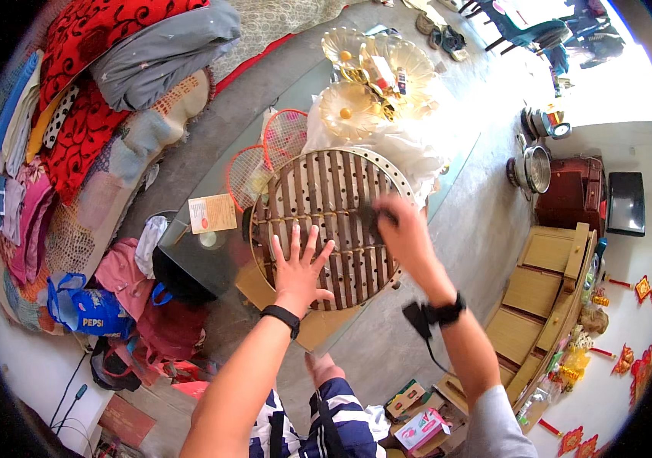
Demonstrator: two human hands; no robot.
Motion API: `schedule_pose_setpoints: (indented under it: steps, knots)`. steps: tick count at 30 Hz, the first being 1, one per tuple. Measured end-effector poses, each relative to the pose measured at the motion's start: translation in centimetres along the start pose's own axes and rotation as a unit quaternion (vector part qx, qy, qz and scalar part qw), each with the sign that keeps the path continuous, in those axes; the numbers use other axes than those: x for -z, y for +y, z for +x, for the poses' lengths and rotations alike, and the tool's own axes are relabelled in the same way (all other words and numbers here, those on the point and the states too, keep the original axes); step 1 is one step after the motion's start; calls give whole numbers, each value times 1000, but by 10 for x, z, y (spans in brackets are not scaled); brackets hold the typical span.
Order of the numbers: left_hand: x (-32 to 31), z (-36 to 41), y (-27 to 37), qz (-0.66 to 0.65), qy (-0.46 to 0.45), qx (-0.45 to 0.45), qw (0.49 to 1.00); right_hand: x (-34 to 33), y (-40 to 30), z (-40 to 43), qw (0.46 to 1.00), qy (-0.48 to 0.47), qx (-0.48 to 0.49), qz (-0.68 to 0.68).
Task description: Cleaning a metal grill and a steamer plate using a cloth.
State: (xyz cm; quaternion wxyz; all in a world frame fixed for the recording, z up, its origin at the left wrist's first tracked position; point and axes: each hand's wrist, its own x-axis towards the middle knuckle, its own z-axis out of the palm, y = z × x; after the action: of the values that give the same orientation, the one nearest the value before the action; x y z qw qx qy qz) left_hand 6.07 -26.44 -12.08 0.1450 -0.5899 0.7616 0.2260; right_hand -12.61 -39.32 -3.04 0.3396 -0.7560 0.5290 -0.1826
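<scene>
A round rack of brown slats (354, 275), apparently a steamer grate, lies before me, with pale, perforated material showing between the slats. Cross ties run over the slats. My left hand (297, 269) rests on its near left part, palm down and fingers spread, holding nothing. At the rack's right side, my right hand (400, 229) is curled around a dark object (373, 218). Motion blur and the fingers keep that object from being identified; it sits at or just above the slats. Behind the rack shows a perforated pale rim (397, 172).
Beneath lies a glass-topped table (297, 94) with flattened cardboard (326, 326). Two red-rimmed rackets (245, 174), a printed card (213, 213) and a gold flower-shaped lamp (348, 111) surround the rack. A bed (154, 137) stands left, a wooden cabinet (523, 292) right.
</scene>
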Motion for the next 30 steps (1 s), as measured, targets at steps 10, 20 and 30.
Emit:
schedule_pose_setpoints:
  steps: [10,20,30]
  knots:
    - [-13,3,4,-32,87,-14,996,-129,33,114,962,34,142,-233]
    - [17,7,7,4,-38,3,999,-82,24,-6,950,-107,149,-252]
    - [1,-10,-12,-60,74,-5,995,-53,-3,-175,986,69,-155,1]
